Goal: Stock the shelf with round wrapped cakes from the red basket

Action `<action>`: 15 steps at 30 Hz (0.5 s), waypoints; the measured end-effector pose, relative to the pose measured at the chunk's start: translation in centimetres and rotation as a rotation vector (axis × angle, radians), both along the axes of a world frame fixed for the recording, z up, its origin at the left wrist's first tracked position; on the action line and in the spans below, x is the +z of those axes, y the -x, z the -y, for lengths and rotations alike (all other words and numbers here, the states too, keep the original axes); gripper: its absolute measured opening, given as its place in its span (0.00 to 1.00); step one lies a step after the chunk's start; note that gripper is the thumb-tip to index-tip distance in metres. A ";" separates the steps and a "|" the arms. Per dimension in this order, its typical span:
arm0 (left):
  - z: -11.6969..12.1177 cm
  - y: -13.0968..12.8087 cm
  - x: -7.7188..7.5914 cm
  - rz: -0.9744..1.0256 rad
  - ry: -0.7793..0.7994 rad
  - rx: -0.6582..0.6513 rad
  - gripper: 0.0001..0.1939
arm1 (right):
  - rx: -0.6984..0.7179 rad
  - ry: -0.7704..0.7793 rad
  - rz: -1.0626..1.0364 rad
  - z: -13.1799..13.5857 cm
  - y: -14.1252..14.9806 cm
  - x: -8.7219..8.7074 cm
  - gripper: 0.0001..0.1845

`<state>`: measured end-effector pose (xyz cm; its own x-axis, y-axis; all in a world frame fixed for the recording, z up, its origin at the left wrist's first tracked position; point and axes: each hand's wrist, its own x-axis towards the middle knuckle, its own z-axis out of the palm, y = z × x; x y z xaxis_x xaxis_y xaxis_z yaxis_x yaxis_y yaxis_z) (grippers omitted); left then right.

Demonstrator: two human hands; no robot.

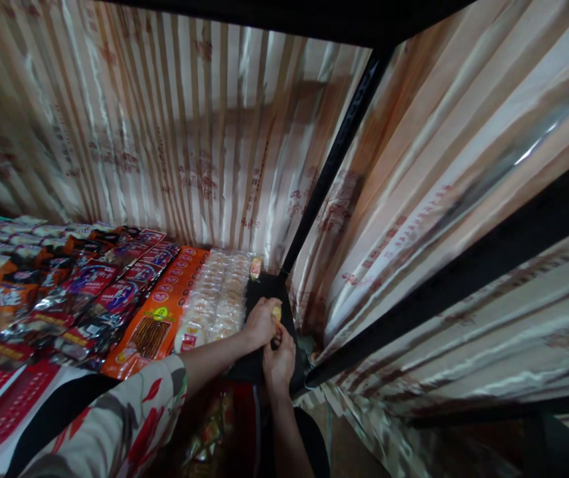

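Note:
My left hand (260, 324) is closed around a small yellow wrapped snack packet (277, 313). Just below it, my right hand (280, 358) has its fingers curled up against the same packet, and part of their grip is hidden. Both hands are over the bare end of a black shelf (253, 366). A similar small yellow packet (255, 268) stands at the back of this shelf. Left of my hands are rows of clear-wrapped pale snacks (219, 292), beside a flat orange snack bag (157, 312).
Dark red and purple snack bags (115, 285) and orange bags (8, 295) fill the shelf further left. A black metal post (336, 159) rises at the corner. Printed pleated curtains (189, 133) hang behind. Low down, more small packets (209, 435) lie in a dim container.

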<state>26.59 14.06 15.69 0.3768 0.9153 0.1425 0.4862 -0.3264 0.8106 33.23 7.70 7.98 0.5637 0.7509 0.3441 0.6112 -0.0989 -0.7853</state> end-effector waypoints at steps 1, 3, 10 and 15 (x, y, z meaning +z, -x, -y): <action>-0.4 -0.2 -0.1 -0.006 0.006 0.014 0.25 | 0.003 -0.002 -0.001 -0.5 -0.2 -0.2 0.24; -1.2 -0.6 -0.1 -0.006 0.030 0.047 0.28 | 0.004 -0.008 0.002 -1.6 -0.5 -0.6 0.24; -3.4 -1.5 -0.7 -0.029 0.146 0.109 0.26 | -0.017 -0.034 0.047 -4.8 -1.5 -2.1 0.22; -4.1 -2.2 -0.8 -0.085 0.126 0.172 0.22 | -0.032 -0.007 0.121 -6.4 -1.9 -2.1 0.23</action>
